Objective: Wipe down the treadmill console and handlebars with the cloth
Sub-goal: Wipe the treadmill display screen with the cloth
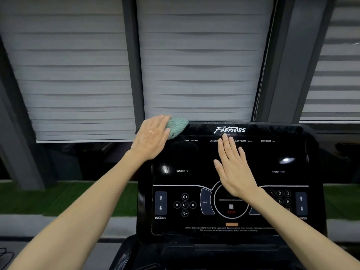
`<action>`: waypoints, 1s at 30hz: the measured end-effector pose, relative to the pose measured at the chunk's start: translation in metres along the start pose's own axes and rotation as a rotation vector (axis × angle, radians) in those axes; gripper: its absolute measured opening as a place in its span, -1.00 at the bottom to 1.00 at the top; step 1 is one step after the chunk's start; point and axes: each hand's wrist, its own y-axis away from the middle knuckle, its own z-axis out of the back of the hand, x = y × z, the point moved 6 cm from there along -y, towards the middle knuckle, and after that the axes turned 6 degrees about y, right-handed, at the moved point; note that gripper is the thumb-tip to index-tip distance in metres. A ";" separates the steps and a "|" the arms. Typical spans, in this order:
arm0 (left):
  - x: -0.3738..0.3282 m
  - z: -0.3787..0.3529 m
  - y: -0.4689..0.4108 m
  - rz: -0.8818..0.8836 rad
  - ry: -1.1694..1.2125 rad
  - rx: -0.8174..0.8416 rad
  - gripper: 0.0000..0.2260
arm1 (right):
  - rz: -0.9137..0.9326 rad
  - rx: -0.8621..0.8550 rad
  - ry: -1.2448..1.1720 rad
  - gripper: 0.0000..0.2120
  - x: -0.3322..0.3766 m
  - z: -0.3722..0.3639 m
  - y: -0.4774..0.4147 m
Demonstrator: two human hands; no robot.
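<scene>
L hand (150, 137), upper mid-left of frame, fingers nearly straight, presses green cloth (177, 126) onto top-left corner of treadmill console (272, 152). R hand (234, 168), centre frame, lies flat on the console w/ fingers straight, holding nothing. Grey blinds (194, 55) fill upper frame behind.

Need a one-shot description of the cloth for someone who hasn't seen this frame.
Find the black treadmill console with the white Fitness logo. At its top left corner the left hand presses down flat. The cloth is the bunched mint-green textured wad poking out from under it, the only green thing on the black panel.
</scene>
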 end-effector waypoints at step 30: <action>-0.175 -0.074 -0.091 -0.180 -0.151 0.057 -0.54 | -0.172 -0.018 0.042 -0.46 -0.140 0.000 0.075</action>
